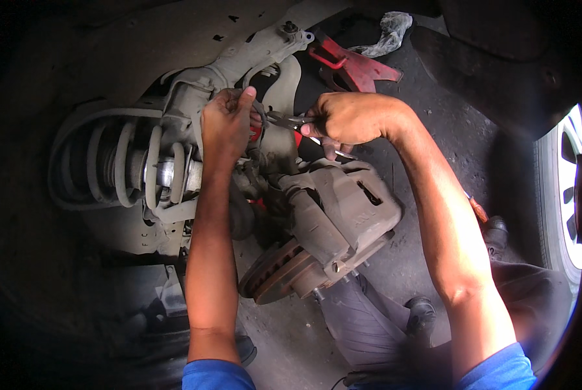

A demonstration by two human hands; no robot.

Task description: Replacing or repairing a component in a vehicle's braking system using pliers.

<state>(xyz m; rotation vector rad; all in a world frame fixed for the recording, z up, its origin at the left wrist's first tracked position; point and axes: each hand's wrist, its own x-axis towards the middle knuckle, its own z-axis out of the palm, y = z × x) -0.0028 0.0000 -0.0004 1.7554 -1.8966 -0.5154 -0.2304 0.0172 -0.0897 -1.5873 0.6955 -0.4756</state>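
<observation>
My right hand is closed around the handles of a pair of pliers. The jaws of the pliers point left and reach to the fingers of my left hand. That hand is curled with its thumb up, beside the upper end of the steering knuckle; what its fingers grip is hidden. Just below my right hand sits a dusty brake caliper over a rusty brake disc. A coil spring with a shock absorber lies left of my left forearm.
A red jack stand is on the floor beyond my hands, near a crumpled clear plastic sheet. At the right stands a wheel. An orange-handled tool lies by a shoe. A suspension arm spans above.
</observation>
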